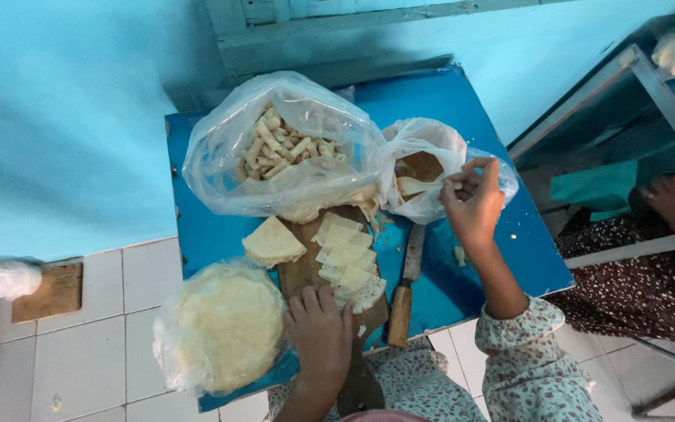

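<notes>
The left hand (pixel 320 337) rests flat, fingers spread and gripping nothing, on the near end of a wooden cutting board (pixel 306 273) that lies on a small blue surface (pixel 462 289). Just beyond its fingertips sits a row of cut pastry squares (pixel 347 262), and a folded wedge of pastry sheets (pixel 272 242) lies on the board's left side. The right hand (pixel 474 202) is raised at the mouth of a small plastic bag (pixel 419 168), its fingertips pinching the thin film; something brown shows inside. A larger clear bag (pixel 283 148) full of pale rolled pieces stands behind the board, touching the small one. A wrapped stack of round pastry sheets (pixel 222 327) overhangs the surface's near left corner and looks liable to slide to the tiled floor if nudged. A knife (pixel 406 285) with a wooden handle lies between the two hands, blade pointing away; a careless reach across it could catch the edge. Tugging the small bag might also tip its contents out.
</notes>
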`<action>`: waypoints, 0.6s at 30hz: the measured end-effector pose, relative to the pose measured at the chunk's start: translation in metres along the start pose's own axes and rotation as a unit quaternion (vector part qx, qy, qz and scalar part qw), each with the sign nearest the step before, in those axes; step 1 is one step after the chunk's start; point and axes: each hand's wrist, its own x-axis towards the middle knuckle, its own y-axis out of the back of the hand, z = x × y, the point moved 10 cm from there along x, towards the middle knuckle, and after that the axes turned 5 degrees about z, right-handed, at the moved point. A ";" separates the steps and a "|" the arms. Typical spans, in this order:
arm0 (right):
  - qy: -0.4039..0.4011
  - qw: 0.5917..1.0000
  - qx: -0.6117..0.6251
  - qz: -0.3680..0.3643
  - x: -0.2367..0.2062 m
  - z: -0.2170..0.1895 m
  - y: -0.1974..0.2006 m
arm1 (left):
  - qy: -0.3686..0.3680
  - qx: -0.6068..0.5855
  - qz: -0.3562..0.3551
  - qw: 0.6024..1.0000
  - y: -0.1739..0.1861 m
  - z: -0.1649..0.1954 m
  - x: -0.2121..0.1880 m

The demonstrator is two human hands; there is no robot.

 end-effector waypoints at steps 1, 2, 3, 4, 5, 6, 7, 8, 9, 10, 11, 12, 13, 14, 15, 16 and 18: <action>0.001 1.000 0.004 0.002 0.003 0.001 0.002 | 0.002 0.007 -0.006 1.000 -0.001 0.000 0.001; 0.002 1.000 0.008 0.003 0.005 0.001 0.003 | 0.001 0.010 -0.012 1.000 -0.002 0.000 0.001; 0.003 1.000 0.012 0.004 0.006 0.001 0.005 | 0.001 0.012 -0.018 1.000 -0.003 0.000 0.002; 0.005 1.000 0.017 0.008 0.008 0.002 0.006 | 0.000 0.015 -0.023 1.000 -0.004 0.000 0.002; 0.006 1.000 0.022 0.011 0.009 0.001 0.007 | -0.002 0.014 -0.024 1.000 -0.004 0.001 0.002; 0.008 1.000 0.027 0.014 0.009 0.001 0.008 | -0.004 0.014 -0.026 1.000 -0.005 0.001 0.002; 0.009 0.999 0.029 0.016 0.009 0.001 0.010 | -0.007 0.014 -0.027 1.000 -0.006 0.001 0.001; 0.010 0.999 0.031 0.017 0.009 0.002 0.012 | -0.007 0.003 -0.028 1.000 -0.007 0.001 0.001; 0.010 0.999 0.033 0.018 0.008 0.004 0.014 | -0.007 -0.008 -0.029 1.000 -0.008 0.000 0.001; 0.012 0.999 0.034 0.015 0.006 0.004 0.017 | -0.007 -0.020 -0.030 0.999 -0.010 0.000 0.000; 0.014 0.999 0.036 0.011 0.004 0.005 0.020 | -0.013 -0.022 -0.015 1.000 -0.009 0.000 0.000; 0.015 0.999 0.037 0.007 0.001 0.006 0.022 | -0.020 -0.024 -0.002 1.000 -0.008 0.000 0.000; 0.004 0.999 0.049 0.004 -0.003 0.009 0.024 | -0.026 -0.026 0.013 0.999 -0.008 0.000 0.000; -0.007 0.998 0.062 0.001 -0.007 0.013 0.026 | -0.025 -0.043 0.018 0.999 -0.009 -0.002 0.000; -0.019 0.997 0.074 -0.003 -0.012 0.016 0.026 | -0.024 -0.061 0.023 0.998 -0.009 -0.004 0.000; -0.032 0.996 0.081 -0.008 -0.017 0.020 0.026 | -0.024 -0.078 0.028 0.996 -0.009 -0.006 0.000; -0.058 0.994 0.093 -0.017 -0.025 0.028 0.026 | -0.020 -0.110 -0.001 0.994 -0.015 -0.009 -0.001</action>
